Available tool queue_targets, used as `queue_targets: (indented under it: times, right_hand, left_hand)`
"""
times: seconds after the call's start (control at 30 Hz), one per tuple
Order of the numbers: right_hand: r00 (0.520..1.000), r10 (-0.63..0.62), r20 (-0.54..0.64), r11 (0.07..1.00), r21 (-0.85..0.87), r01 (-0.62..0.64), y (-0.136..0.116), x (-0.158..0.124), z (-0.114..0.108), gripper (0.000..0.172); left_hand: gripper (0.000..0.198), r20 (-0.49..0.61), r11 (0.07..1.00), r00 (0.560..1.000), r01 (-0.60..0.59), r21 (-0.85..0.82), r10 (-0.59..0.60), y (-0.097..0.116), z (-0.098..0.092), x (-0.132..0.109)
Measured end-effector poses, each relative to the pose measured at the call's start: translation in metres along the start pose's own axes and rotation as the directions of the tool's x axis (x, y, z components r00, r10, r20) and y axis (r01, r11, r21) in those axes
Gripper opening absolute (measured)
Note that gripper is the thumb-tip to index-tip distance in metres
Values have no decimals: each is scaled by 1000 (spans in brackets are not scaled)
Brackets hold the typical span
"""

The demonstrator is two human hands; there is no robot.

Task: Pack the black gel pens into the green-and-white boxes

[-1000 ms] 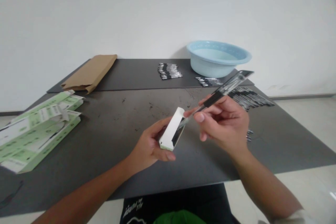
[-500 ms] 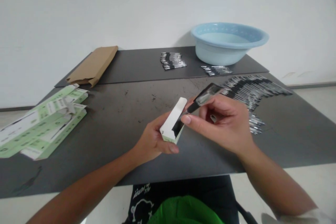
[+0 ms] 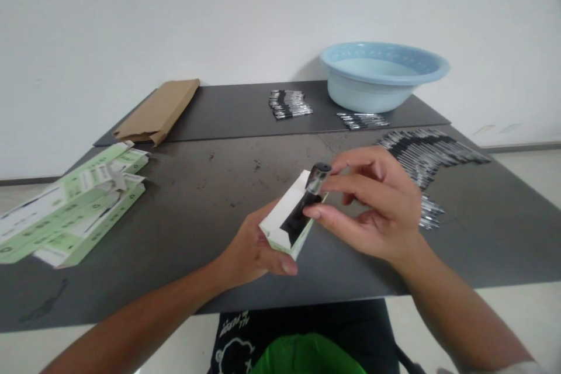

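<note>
My left hand (image 3: 249, 248) grips a small white and green carton (image 3: 284, 219) with its end flap open, held above the dark table (image 3: 184, 204). My right hand (image 3: 372, 210) pinches a black and clear pen (image 3: 314, 182) whose lower part sits inside the carton's mouth. Only the pen's top end shows above the opening, between my thumb and forefinger.
A stack of flat green and white cartons (image 3: 70, 210) lies at the left. A brown paper bag (image 3: 158, 110) rests at the back left. A light blue basin (image 3: 383, 75) stands at the back right. Several rows of pens (image 3: 432, 149) lie right of my hands, more pens (image 3: 289, 104) behind.
The pen has slid down into the carton, from mostly outside it to nearly all inside. My right hand has followed it down towards the opening. The view has shifted slightly.
</note>
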State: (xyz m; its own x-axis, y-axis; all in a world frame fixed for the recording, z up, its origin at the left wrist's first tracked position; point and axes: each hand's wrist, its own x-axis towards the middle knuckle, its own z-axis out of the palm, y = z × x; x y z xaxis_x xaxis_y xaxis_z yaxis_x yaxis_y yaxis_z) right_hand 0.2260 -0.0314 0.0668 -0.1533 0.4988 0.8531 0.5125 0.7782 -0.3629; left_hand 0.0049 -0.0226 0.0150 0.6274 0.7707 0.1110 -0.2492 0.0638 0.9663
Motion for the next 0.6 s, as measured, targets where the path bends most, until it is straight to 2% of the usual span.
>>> queue_targets:
  times: [0.1, 0.17, 0.2, 0.27, 0.37, 0.43, 0.5, 0.6]
  right_hand:
    - [1000, 18, -23, 999, 26, -17, -2, -1, -3, 47]
    - [998, 50, -32, 996, 76, -48, -5, -1, -3, 67]
    - [997, 59, -39, 994, 98, -55, -7, -1, -4, 71]
    - [997, 51, -55, 993, 111, -45, -11, 1, -5, 65]
    - [998, 22, -55, 996, 90, -17, -16, 6, -6, 39]
    - [998, 63, -23, 994, 96, -61, -18, 7, -8, 27]
    - [987, 159, -3, 982, 101, -158, -19, 4, -9, 29]
    - [966, 257, -1, 965, 50, -257, -19, -1, -11, 51]
  left_hand:
    - [88, 12, 1000, 1000, -18, 19, 18, -2, -1, -2]
    - [87, 18, 999, 1000, -26, 40, 25, -1, -1, -3]
    - [85, 23, 998, 999, -26, 53, 25, 0, -1, -3]
    - [80, 26, 997, 999, -23, 75, 21, 1, 0, -2]
    - [79, 17, 998, 1000, -20, 64, 19, -3, 0, 0]
    - [84, 7, 999, 1000, -3, 47, 3, -11, -3, 0]
    - [88, 2, 999, 1000, -12, 33, 12, -20, -6, 1]
    - [87, -10, 998, 998, -58, 24, 58, -30, -10, 0]
